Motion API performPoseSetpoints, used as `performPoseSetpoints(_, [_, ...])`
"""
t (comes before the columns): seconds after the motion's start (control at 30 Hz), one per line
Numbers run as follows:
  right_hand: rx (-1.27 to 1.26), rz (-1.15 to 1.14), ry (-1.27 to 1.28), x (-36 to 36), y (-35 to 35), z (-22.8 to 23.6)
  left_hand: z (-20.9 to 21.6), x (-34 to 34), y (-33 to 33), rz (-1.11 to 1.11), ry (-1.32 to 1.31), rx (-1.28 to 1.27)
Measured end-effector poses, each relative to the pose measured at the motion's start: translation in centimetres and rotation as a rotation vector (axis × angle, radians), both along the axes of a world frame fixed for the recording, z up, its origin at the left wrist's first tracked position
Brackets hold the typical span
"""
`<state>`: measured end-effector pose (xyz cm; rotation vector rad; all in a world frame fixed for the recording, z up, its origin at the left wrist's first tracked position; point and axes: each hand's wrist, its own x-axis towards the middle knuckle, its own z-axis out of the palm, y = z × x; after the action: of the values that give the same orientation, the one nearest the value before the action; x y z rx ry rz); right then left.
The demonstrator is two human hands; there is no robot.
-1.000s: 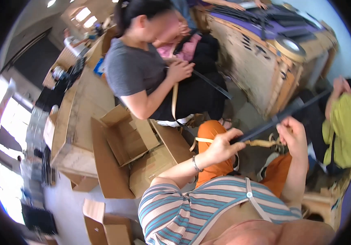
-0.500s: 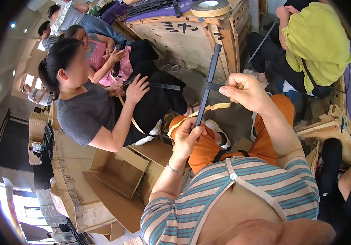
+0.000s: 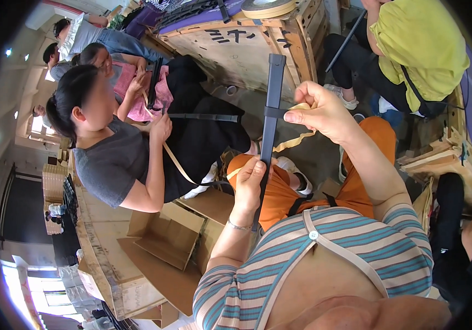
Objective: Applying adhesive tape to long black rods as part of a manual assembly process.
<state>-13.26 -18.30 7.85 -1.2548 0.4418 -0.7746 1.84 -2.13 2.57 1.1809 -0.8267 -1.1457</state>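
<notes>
My left hand is closed round a long dark grey bar with a flat face. The bar stands nearly upright in front of me, and its lower end runs down past my hand beside my forearm. My right hand pinches the end of a short black tape that lies across the bar above my left hand. A pale yellow strip trails from my right hand and hangs behind the bar towards my left hand. Its join to the black tape is hidden by my fingers.
At left, a person in a grey shirt holds another dark bar. A person in yellow-green sits at right. Ahead, a wooden crate carries tape rolls. An open cardboard box stands at lower left.
The bar has turned more upright, and its lower end now reaches well below my left hand. My right hand has shifted a little left and up, still pinching the tape.
</notes>
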Motion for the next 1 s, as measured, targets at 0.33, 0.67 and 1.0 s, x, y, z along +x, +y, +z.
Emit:
performPoseSetpoints(0.33, [-0.403,-0.037,0.173,-1.0,1.1,0.7,0.3,0.4,-0.7,-0.123,0.083,-0.030])
performPoseSetpoints(0.67, [-0.446,-0.076,0.018,-1.0,0.9,0.4,0.8,0.4,-0.9,-0.169,0.064,0.012])
performPoseSetpoints(1.0, [-0.381,-0.085,0.187,-0.4,-0.1,-0.2,-0.7,-0.4,-1.3,0.143,-0.377,-0.036])
